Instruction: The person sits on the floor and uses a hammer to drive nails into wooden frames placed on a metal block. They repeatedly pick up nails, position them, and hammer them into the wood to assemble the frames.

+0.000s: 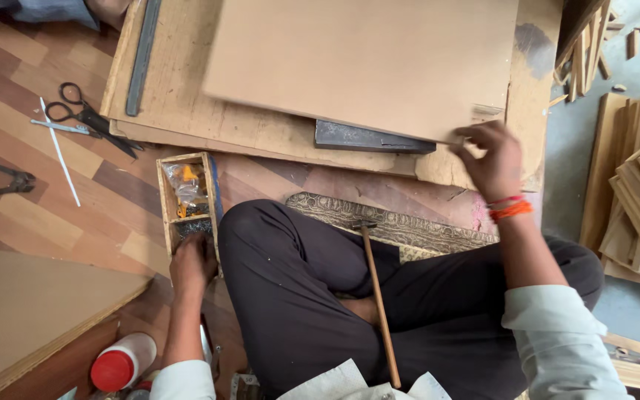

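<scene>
Crossed legs in dark trousers (320, 296) fill the foreground, a hammer (379, 304) lying across them between both hands. Left hand (192, 263) dips into a small wooden box (187, 200) of hardware, fingers curled; what it grips is hidden. Right hand (492, 159) pinches the near corner of a tan board (364, 63). Scissors (87, 115) lie beyond the left hand.

Soft, even daylight; faint shadows; slight motion blur; mild wide-angle edge distortion.
</scene>
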`<control>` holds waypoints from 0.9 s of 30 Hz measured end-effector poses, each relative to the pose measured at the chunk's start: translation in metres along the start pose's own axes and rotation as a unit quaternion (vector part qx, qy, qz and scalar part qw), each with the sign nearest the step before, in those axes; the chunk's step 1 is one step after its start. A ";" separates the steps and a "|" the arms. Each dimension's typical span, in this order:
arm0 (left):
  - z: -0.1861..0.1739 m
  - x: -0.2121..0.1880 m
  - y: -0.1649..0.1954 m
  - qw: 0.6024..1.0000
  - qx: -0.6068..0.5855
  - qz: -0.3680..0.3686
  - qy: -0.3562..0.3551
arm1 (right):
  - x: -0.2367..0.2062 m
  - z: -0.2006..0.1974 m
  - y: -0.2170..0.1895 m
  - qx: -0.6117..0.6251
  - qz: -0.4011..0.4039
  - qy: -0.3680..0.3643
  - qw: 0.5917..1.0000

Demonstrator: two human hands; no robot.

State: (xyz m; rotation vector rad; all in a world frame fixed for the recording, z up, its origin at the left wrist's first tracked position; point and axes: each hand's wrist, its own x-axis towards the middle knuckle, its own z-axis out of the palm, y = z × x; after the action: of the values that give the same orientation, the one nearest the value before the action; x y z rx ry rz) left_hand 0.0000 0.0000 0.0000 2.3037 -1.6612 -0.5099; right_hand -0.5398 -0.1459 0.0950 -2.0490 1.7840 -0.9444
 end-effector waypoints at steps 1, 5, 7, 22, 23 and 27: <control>-0.003 0.001 0.002 1.000 -0.003 0.004 -0.003 | 0.000 0.009 -0.013 -0.041 -0.039 0.015 0.998; -0.013 -0.007 0.003 0.995 -0.082 0.024 0.059 | -0.001 0.034 -0.057 -0.106 -0.078 0.029 0.991; -0.016 -0.006 0.000 0.993 -0.095 0.006 0.067 | 0.003 0.035 -0.074 -0.095 -0.062 0.022 0.993; -0.035 0.064 0.118 0.889 -0.408 0.200 0.058 | -0.197 0.012 -0.173 0.188 0.140 -0.332 0.914; -0.026 0.067 0.153 0.883 -0.419 0.208 0.039 | -0.200 0.012 -0.169 0.239 0.152 -0.293 0.913; 0.016 0.075 0.276 0.897 -0.250 0.363 0.032 | -0.199 -0.004 -0.153 0.417 0.312 -0.239 0.819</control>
State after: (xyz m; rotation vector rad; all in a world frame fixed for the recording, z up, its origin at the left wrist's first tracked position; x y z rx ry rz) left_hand -0.2228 -0.1580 0.0864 1.2087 -1.9059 -0.5785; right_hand -0.4285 0.0770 0.1286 -0.9293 1.2647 -0.7101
